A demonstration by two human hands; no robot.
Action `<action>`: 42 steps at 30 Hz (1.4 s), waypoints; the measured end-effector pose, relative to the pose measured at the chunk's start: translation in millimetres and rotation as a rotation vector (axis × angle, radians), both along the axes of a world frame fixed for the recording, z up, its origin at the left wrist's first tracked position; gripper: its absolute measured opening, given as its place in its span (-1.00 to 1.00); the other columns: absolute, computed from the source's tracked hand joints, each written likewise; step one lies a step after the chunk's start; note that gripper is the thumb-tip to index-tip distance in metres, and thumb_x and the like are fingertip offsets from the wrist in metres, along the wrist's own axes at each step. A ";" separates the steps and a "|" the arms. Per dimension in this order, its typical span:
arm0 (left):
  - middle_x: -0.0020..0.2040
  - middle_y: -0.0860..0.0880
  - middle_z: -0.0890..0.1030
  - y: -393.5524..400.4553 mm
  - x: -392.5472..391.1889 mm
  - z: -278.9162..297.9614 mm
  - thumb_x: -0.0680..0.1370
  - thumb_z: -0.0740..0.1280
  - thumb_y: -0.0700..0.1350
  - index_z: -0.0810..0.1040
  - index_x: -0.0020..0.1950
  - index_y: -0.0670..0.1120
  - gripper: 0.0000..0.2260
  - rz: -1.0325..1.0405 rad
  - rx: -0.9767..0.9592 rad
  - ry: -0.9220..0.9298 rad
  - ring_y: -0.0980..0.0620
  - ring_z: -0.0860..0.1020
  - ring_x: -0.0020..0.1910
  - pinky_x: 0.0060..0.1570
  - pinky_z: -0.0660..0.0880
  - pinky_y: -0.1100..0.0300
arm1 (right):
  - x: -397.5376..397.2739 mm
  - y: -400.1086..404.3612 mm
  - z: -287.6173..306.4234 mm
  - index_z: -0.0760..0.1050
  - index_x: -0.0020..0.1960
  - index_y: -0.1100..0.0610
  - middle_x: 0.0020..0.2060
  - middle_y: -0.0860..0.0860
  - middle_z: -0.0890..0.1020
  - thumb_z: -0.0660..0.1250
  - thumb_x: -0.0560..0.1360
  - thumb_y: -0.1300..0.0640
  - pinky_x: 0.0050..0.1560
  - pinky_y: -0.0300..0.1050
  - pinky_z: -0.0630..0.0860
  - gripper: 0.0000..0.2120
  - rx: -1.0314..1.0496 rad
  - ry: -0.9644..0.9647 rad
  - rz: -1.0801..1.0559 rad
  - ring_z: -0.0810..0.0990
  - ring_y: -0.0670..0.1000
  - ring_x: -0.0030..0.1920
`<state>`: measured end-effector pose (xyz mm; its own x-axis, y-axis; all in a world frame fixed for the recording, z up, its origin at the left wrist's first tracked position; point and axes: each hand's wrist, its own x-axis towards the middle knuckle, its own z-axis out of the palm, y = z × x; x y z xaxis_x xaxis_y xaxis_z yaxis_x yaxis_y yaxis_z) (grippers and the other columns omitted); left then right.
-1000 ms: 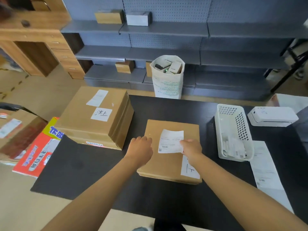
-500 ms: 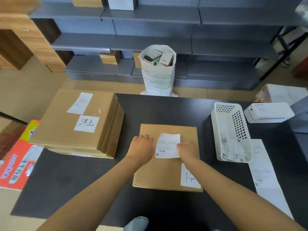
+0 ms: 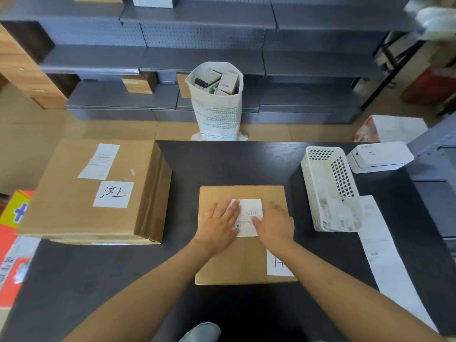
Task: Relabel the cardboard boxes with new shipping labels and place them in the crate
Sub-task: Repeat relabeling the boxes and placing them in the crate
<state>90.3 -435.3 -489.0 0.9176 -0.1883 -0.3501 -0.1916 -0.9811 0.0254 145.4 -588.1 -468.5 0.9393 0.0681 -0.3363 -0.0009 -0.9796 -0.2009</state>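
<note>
Two hands, left hand (image 3: 220,224) and right hand (image 3: 275,224), fingers flat and gripping nothing, press the upright shipping label (image 3: 248,213) onto the box (image 3: 241,262).

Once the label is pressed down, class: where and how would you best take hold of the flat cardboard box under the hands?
Probably by its two bare side edges, one hand from each side. The flat cardboard box lies low and wide on the black table, too broad for one hand, and its sides are clear of the white basket.

Shipping label (image 3: 248,213): print too small to read; side edges covered by left hand (image 3: 220,227) and right hand (image 3: 275,224). Basket (image 3: 330,191) contents at 3 o'clock indistinct. Red carton (image 3: 12,245) at 9 o'clock cut by frame edge.
</note>
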 end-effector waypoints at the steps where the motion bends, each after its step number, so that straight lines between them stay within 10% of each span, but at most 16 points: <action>1: 0.56 -0.03 -0.28 3.9 -1.3 -2.8 0.67 -0.16 0.11 -0.30 0.53 -0.08 -0.46 -0.010 -0.006 0.005 -0.05 -0.30 0.52 0.42 -0.37 -0.03 | -0.9 -2.6 -1.0 0.31 0.30 0.09 0.22 0.05 0.48 0.23 0.54 -0.16 0.14 -0.03 0.39 -0.55 -0.032 -0.031 0.029 0.45 0.08 0.21; 7: 0.48 0.04 -0.43 9.3 -5.9 -9.8 0.64 -0.22 0.16 -0.45 0.46 -0.02 -0.46 0.013 -0.081 0.004 0.03 -0.46 0.44 0.41 -0.45 -0.06 | -6.7 -23.7 -13.5 0.17 0.43 0.12 0.35 0.15 0.30 -0.01 0.58 -0.28 0.41 0.11 0.13 -0.40 -0.273 -0.174 0.269 0.24 0.17 0.37; 15: 0.48 0.03 -0.43 22.5 -7.7 -16.4 0.64 -0.23 0.15 -0.43 0.47 -0.06 -0.45 0.124 -0.115 -0.058 0.02 -0.44 0.46 0.47 -0.35 -0.03 | -1.0 -23.6 -32.8 -0.37 0.51 0.12 0.52 0.02 -0.31 -0.11 0.65 -0.08 0.47 -0.02 -0.44 -0.40 -0.090 -0.148 0.536 -0.44 0.04 0.48; 42: 0.51 0.07 -0.38 24.0 -27.6 -12.7 0.59 -0.29 0.20 -0.37 0.51 0.01 -0.44 -0.060 -0.115 -0.056 -0.02 -0.39 0.49 0.44 -0.40 -0.06 | -5.6 -57.9 -32.4 -0.32 0.52 0.12 0.51 -0.03 -0.33 -0.20 0.66 -0.08 0.48 -0.06 -0.38 -0.45 -0.011 -0.069 0.877 -0.37 0.00 0.51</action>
